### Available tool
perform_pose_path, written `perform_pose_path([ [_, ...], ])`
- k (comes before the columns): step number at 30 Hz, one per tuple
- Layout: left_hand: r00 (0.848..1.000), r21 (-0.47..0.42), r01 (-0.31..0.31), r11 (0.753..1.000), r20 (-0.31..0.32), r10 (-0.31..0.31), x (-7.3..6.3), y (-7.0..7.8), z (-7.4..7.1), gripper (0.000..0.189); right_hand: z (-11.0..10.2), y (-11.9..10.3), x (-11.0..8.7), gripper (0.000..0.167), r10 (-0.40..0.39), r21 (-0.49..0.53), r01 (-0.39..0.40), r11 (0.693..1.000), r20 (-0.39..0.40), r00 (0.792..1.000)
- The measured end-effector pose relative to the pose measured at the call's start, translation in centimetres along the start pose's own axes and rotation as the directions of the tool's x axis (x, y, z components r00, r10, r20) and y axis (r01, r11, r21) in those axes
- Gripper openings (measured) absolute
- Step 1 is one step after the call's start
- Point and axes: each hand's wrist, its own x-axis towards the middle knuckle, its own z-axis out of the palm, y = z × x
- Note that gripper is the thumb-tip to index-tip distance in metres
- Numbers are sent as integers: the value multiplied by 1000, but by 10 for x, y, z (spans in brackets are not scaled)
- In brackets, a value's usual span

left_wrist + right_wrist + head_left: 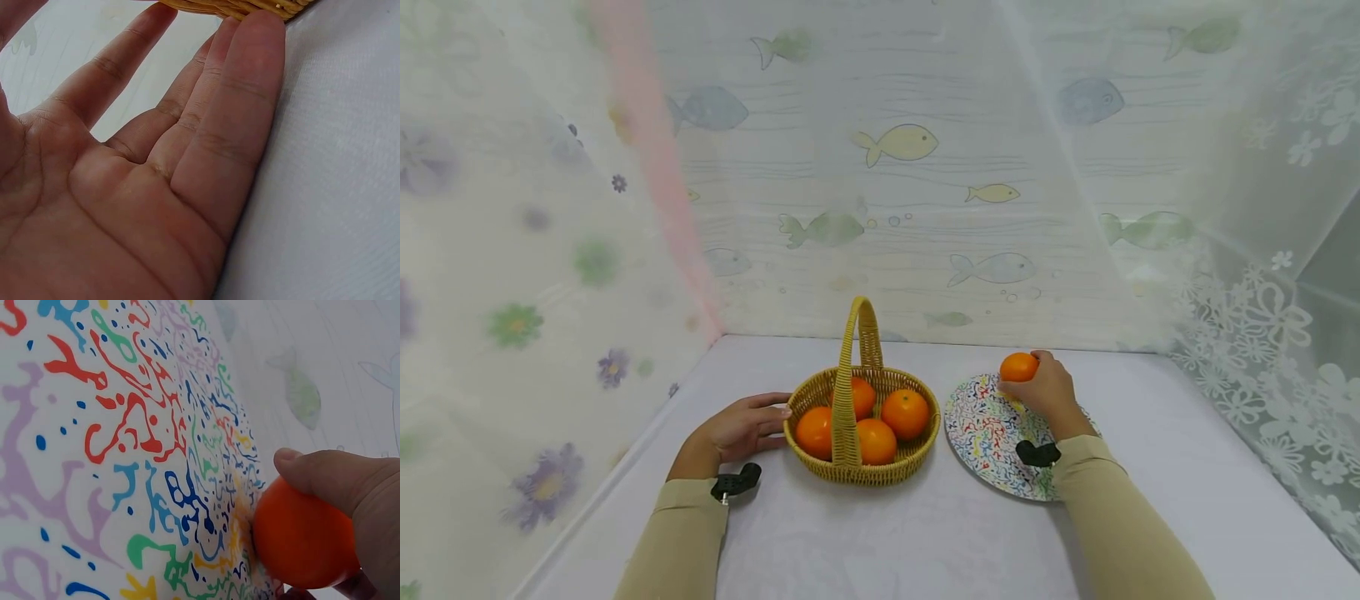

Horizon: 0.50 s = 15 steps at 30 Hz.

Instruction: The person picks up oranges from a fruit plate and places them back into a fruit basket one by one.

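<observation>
A yellow wicker basket [850,475] with a tall arched handle holds several oranges [905,414]. Against its left side rest the fingertips of my left hand [747,429], the fingers fairly straight; the left wrist view shows them touching the woven base [219,6]. My right hand [1051,390] grips a single orange [1018,367] at the far part of a round, colour-patterned board [988,437]. In the right wrist view the thumb lies over that orange [303,537], which is at or very near the board's surface; the other fingers are mostly hidden.
A white cloth covers the table [880,542]. Behind it hangs a sheer curtain [895,208] with fish prints, and flowered curtains [550,333] close in the sides. Small black wrist devices [736,482] sit on both sleeves.
</observation>
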Motion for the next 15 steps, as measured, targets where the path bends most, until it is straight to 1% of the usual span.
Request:
perform_pose_path([
  [11,1000,7,-2,1000,2,2,1,-1,-1,64,-2,-3,-5,96,11,16,-11,1000,16,1000],
  [15,1000,5,-2,1000,3,2,0,-1,0,63,-4,-4,-10,97,12,71,-13,997,9,1000],
])
